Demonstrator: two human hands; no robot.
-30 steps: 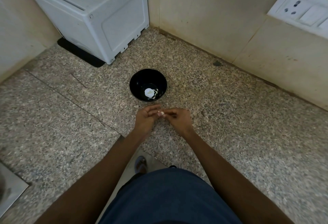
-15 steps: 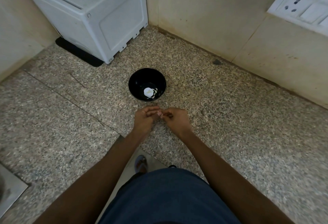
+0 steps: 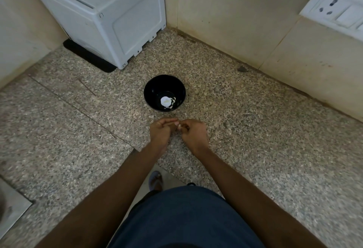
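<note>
Scrap (image 3: 178, 128) half hidden between fingertips (image 3: 174, 123)

Home kitchen, by looks. Speckled granite counter (image 3: 255, 129) running into corner, beige tiled wall (image 3: 225, 11) behind. White boxy appliance (image 3: 117, 21) parked on dark mat (image 3: 88, 57) at back. Socket-and-switch plate (image 3: 334, 11) on wall, right. Steel sink edge (image 3: 11, 208) near left. Black bowl (image 3: 155, 88) with pale food bits (image 3: 166, 101) on counter.

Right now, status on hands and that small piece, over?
Left hand and right hand both pinch small pale piece. Black bowl just beyond, white bits inside. Nothing between.
</note>
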